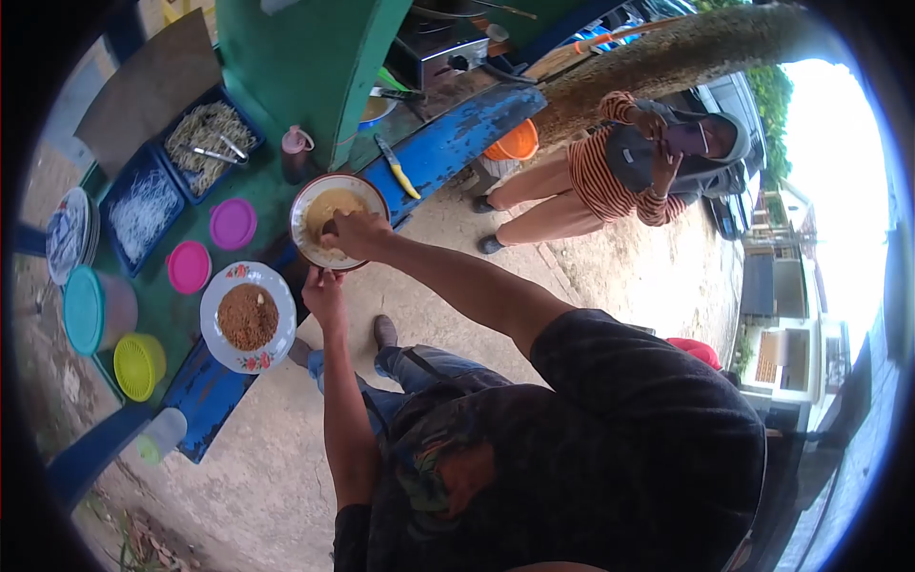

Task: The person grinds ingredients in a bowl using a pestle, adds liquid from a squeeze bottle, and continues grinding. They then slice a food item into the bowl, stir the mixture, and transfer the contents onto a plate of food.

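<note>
A brown-rimmed bowl holds a pale yellowish wet mixture. My left hand grips the bowl's near edge. Inside the bowl, the fingers of my right hand are curled down into the mixture; whatever they pinch is hidden. Just left of my left hand is a white floral plate, heaped with brown crumbs. A small pale piece lies on the crumbs. Beyond the bowl, a yellow-handled knife rests on the blue bench.
Blue trays hold noodles, white shreds and tongs. Nearby are pink and purple lids, a bottle, a teal-lidded tub and stacked plates. Another person stands right, holding up a phone, near an orange bucket.
</note>
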### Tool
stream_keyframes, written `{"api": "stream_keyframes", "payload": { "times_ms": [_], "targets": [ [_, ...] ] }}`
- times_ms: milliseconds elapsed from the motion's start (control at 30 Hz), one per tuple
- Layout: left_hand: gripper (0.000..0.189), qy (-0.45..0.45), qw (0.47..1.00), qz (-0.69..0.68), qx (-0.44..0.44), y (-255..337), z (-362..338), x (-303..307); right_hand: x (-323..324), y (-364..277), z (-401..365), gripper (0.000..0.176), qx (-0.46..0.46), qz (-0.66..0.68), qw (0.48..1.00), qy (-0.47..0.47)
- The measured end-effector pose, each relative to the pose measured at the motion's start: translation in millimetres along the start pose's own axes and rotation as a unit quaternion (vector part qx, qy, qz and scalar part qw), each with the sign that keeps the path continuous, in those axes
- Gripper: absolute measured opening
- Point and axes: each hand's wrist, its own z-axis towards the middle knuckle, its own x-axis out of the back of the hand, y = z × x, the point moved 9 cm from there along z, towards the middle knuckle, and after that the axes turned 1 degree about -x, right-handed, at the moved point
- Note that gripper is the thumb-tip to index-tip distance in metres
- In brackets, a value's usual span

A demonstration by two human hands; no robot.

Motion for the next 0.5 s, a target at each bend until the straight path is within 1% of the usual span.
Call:
{"api": "stream_keyframes", "payload": {
  "times_ms": [33,67,133,167,200,233,267,333,367,400,433,467,500],
  "targets": [
    [0.030,-0.004,1.000,-0.015,0.016,-12,6,5,-5,1,-12,0.065,0.024,-0.016,1.000,-0.003],
    [0.030,-0.010,1.000,-0.015,0.007,-19,10,0,1,1,-15,0.065,0.026,-0.019,0.999,0.000],
    [0.031,0.028,1.000,0.000,-0.005,-24,-1,8,15,5,2,0.065,-0.030,0.033,0.998,0.050],
    [0.031,0.023,1.000,-0.002,-0.015,-22,-4,-2,12,-1,4,0.064,-0.026,0.026,0.999,0.039],
    [0.032,0.028,0.996,-0.085,-0.014,-18,-7,-17,10,-3,0,0.063,-0.029,0.018,0.999,0.033],
    [0.032,0.027,0.986,-0.164,-0.002,-20,-13,-23,-2,-3,-10,0.060,-0.004,0.015,1.000,0.011],
    [0.032,0.008,0.986,-0.164,-0.006,-20,-11,-20,-1,-5,-23,0.059,0.023,0.014,1.000,-0.005],
    [0.032,0.030,0.999,-0.042,0.017,-31,0,-10,14,5,-9,0.060,-0.006,0.040,0.998,0.054],
    [0.032,0.022,0.999,-0.041,0.017,-34,9,-12,15,9,0,0.060,-0.011,0.041,0.997,0.060],
    [0.033,0.026,0.999,-0.039,0.013,-33,14,-6,14,9,8,0.061,-0.016,0.031,0.998,0.053],
    [0.034,0.032,0.999,-0.026,0.014,-35,9,11,6,3,6,0.062,-0.019,0.031,0.999,0.038],
    [0.034,0.037,0.999,0.001,0.029,-45,-18,43,-18,3,-9,0.062,-0.023,0.056,0.998,0.020],
    [0.033,0.058,0.997,0.005,0.051,-50,-48,76,-31,1,-28,0.062,-0.039,0.082,0.996,-0.020]
  ]
}}
